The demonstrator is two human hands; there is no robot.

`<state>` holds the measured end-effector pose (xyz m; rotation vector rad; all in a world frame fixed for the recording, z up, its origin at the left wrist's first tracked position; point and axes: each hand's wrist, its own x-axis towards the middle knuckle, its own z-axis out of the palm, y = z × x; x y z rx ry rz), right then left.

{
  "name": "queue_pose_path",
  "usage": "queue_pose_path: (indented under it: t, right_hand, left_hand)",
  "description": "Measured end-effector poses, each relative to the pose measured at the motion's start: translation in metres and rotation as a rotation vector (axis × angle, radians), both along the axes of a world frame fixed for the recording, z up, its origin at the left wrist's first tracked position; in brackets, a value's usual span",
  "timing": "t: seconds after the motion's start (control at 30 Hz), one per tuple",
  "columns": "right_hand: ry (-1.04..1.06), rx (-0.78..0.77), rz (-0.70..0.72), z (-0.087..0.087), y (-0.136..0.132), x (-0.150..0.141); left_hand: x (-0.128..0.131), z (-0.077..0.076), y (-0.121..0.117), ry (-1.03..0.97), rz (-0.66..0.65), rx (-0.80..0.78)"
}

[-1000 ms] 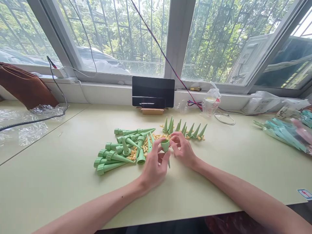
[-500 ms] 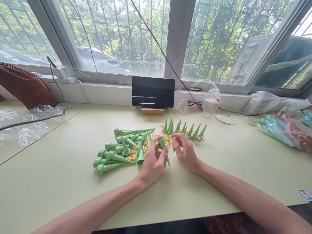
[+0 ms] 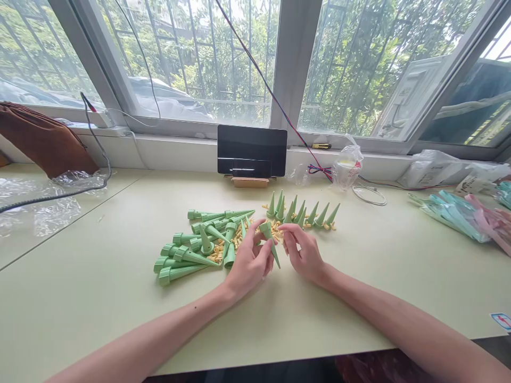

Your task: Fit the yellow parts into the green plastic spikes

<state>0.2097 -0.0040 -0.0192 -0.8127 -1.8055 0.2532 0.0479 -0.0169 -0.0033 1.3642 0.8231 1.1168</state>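
The left hand (image 3: 248,261) pinches one green cone (image 3: 269,234) near its cap, tilted, tip pointing down toward the gap between the hands; the right hand (image 3: 304,254) is just beside it, fingers curled narrow, and whether they grip anything cannot be told. Risks, in this inspector's judgement: the held cone could slip or twist, since only fingertips appear to support it; a forward sweep of the right hand could topple the upright cones (image 3: 320,215) beyond it; a leftward shift of the left hand could set the loose cones (image 3: 189,257) beside it rolling, scattering the yellow pieces (image 3: 275,233) in front of both hands. Count: two hands; one cone held; roughly nine upright cones, overlap preventing certainty; at least ten loose cones left of the left hand, partly hidden; yellow pieces numerous, too small and heaped to number; one tablet (image 3: 252,143) ahead of the left hand.
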Motion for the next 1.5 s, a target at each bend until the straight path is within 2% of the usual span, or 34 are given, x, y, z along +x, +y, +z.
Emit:
queue_pose_path:
  t: [0.33,0.83,1.5]
  right_hand:
    - [-0.021,-0.043,-0.003,-0.0020,0.0019,0.0028]
    - [-0.027,0.048,0.009,0.0039,0.0015,0.0030]
    - [-0.060,0.001,0.008,0.0019,0.0049,0.0035]
  left_hand:
    - [-0.0005,0.0011,0.0008,0.010,-0.004,-0.011]
    - [-0.0015,0.0071,-0.0018,-0.025,-0.093,-0.066]
    - [-0.0007,0.0075,-0.0058,0.032,-0.111,-0.064]
